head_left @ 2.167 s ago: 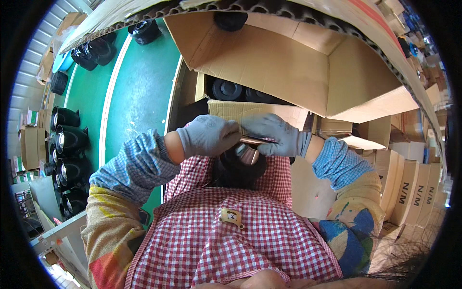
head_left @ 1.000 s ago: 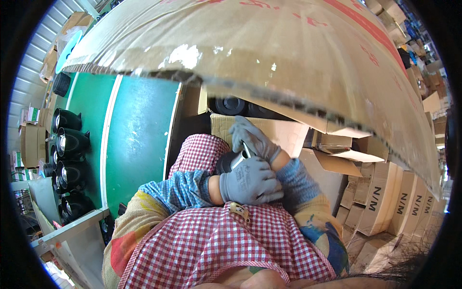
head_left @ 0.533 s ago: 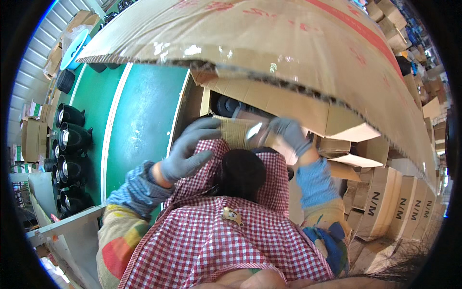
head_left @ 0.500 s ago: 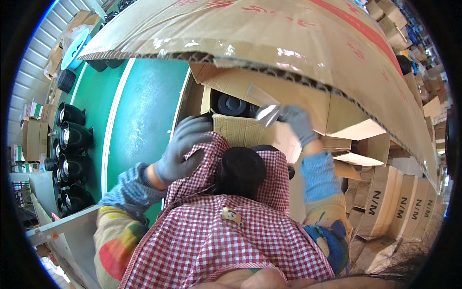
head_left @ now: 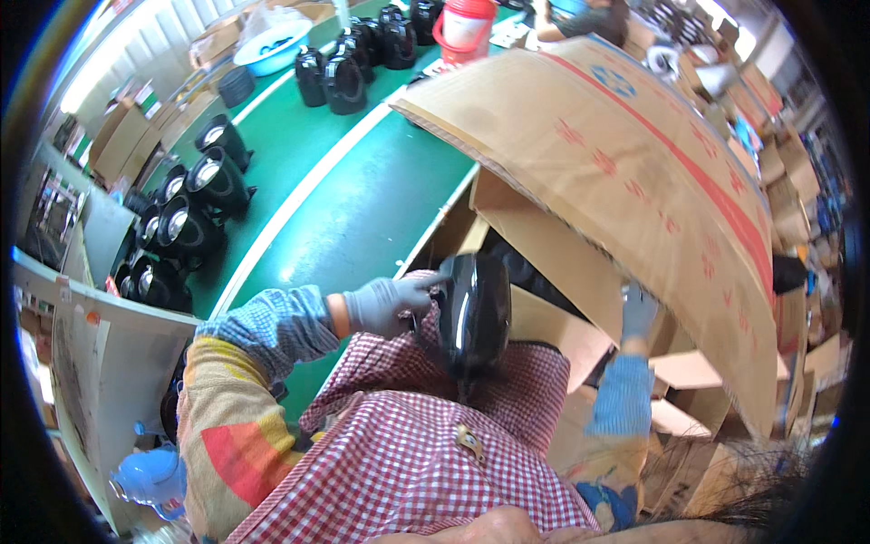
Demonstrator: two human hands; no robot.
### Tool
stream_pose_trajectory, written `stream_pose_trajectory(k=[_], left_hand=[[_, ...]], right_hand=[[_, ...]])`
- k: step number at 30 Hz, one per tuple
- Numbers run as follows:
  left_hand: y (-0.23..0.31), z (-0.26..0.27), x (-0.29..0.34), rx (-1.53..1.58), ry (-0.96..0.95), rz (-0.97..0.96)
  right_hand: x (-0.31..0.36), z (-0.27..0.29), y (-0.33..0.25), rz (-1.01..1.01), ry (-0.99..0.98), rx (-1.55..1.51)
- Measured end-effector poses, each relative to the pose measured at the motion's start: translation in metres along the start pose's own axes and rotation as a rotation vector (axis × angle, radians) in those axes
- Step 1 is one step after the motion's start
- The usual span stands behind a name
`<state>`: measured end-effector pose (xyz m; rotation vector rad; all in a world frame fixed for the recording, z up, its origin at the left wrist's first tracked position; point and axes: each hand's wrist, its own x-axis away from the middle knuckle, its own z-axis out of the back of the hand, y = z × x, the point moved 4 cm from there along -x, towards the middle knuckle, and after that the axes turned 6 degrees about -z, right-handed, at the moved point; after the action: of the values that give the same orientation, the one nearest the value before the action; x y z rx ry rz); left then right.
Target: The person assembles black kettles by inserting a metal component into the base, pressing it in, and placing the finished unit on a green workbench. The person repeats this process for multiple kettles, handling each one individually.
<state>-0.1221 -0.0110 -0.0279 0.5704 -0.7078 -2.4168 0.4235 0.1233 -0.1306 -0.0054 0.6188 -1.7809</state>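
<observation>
A glossy black rounded housing [head_left: 475, 313] stands on my lap, over the red-and-white checked apron. My grey-gloved left hand [head_left: 385, 306] grips its left side, with the index finger reaching along the upper edge. At the right, my gloved right hand [head_left: 638, 315] is raised at the lower edge of a large cardboard flap [head_left: 625, 154]. Its fingertips are partly hidden there, and I cannot make out anything in them. Below the flap, the open carton [head_left: 553, 313] holds dark items, mostly covered.
Several black housings [head_left: 217, 181] line the green bench [head_left: 353, 204] at the left. Farther back are a light-blue basin [head_left: 272, 56] and a red bucket [head_left: 464, 32]. A blue-tinted plastic bottle [head_left: 154, 480] is at lower left. Another person [head_left: 589, 20] is at the far side.
My left hand has come onto the black housing, which now shows its glossy side. My right hand has moved right to the flap; the clear plastic piece it held is out of sight. The view has turned.
</observation>
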Motion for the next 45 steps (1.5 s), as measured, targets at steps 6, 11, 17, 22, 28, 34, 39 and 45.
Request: stream_pose_trajectory(k=[6,11,17,22,28,34,39,45], left_hand=[[-0.161,0.109,0.107,0.829,1.168,0.509],[-0.366,0.183,0.155,0.914,1.632,0.574],[-0.506,0.239,0.171,0.946,2.059,0.609],[-0.501,0.242,0.154,0.727,1.795,0.786],[-0.271,0.237,0.200,-0.999,0.942,0.794],[-0.193,0.250,0.293,-1.173,0.604,1.408],[-0.190,0.246,0.281,-1.164,0.675,0.982],[-0.044,0.194,0.151,-0.960,0.583,0.469]], right_hand=[[0.153,-0.001,-0.078,-0.199,-0.535,-0.709],[0.213,0.004,-0.093,-0.171,-0.478,-0.477],[0.205,0.010,-0.130,-0.002,-0.442,-0.146],[0.208,0.003,-0.128,0.113,-0.500,0.035],[0.208,-0.005,-0.124,0.126,-0.507,0.059],[0.206,-0.007,-0.121,0.173,-0.503,0.054],[0.203,-0.002,-0.124,0.154,-0.512,-0.083],[0.181,0.027,-0.211,0.362,-0.510,-0.381]])
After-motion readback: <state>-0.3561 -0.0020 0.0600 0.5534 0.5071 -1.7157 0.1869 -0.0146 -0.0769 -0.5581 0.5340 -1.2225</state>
